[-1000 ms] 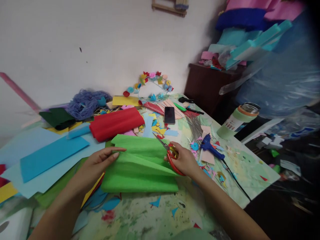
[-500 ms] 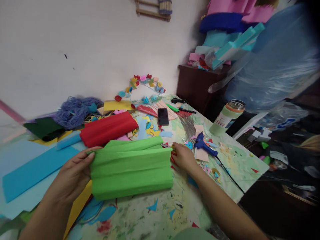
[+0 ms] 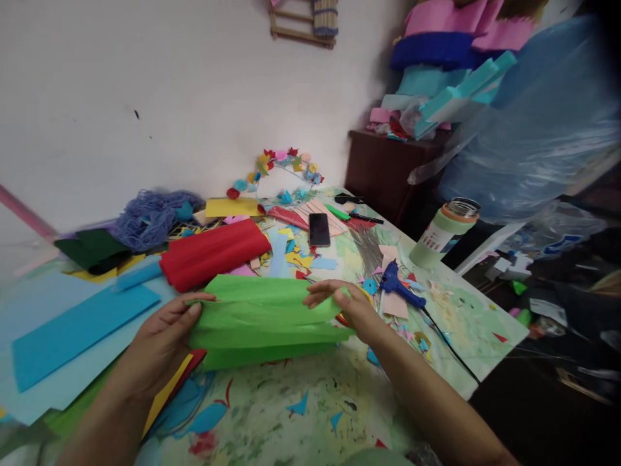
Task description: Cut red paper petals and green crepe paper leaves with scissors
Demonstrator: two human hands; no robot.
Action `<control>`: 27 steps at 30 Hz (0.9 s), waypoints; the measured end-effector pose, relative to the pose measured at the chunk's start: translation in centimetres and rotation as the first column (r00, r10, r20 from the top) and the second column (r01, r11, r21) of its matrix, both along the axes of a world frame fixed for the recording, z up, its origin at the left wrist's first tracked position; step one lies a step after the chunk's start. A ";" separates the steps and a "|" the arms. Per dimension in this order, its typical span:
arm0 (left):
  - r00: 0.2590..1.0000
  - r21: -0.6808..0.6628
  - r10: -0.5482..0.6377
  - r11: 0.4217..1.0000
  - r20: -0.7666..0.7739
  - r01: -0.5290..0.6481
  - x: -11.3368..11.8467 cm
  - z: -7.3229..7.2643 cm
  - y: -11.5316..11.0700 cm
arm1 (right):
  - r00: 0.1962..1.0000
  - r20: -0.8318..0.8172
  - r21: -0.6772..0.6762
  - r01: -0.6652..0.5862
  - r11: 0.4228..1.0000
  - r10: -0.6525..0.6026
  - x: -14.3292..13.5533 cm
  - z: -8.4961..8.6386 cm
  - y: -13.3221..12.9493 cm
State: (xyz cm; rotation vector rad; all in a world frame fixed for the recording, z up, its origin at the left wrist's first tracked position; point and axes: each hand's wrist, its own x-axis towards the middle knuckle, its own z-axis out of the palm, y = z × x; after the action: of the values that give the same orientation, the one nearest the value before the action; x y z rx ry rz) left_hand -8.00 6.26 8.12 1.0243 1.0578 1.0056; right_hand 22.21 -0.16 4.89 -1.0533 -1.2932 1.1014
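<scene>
A folded sheet of bright green crepe paper (image 3: pixel 262 330) is held up over the table between my two hands. My left hand (image 3: pixel 167 330) pinches its left edge, thumb on the near side. At the right end, my right hand (image 3: pixel 347 304) has its fingers laid over the upper layer and its thumb against the paper's edge. A red and yellow looped handle (image 3: pixel 343 319), seemingly of scissors, shows partly behind the right hand. Beyond the green paper lies a red crepe paper roll (image 3: pixel 216 254), with a blue paper strip (image 3: pixel 85 336) to its left.
A blue glue gun (image 3: pixel 402 285) with a cord lies right of my right hand. Farther back are a phone (image 3: pixel 319 230), a green bottle (image 3: pixel 444 233), blue yarn (image 3: pixel 150 217) and a flower garland (image 3: pixel 281 171). Paper scraps litter the painted tabletop (image 3: pixel 272 414).
My right hand has moved from the paper's right edge up onto its upper layer, fingers extending over it. The paper's right end is now bunched and its lower part has folded back.
</scene>
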 end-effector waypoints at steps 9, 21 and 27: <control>0.984 -0.021 -0.019 1.000 -0.179 0.016 1.3 -0.2 -0.1 | 0.893 -0.058 -0.110 0.439 0.891 -0.447 0.0 -0.5 1.4; 0.857 0.019 -0.205 0.970 -0.474 0.243 -2.0 -1.2 1.6 | 0.863 0.144 0.063 0.480 0.875 -0.484 2.0 -2.6 2.7; 0.750 -0.072 -0.454 0.873 -0.481 0.482 -3.3 -1.1 1.4 | 0.803 0.319 0.133 0.487 0.863 -0.503 3.6 -4.4 4.0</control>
State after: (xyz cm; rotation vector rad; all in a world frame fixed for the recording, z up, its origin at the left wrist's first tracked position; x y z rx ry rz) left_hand -11.32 7.63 7.06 1.5510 1.0900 0.3627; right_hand 25.78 3.86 0.51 -1.4952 -1.1966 0.4967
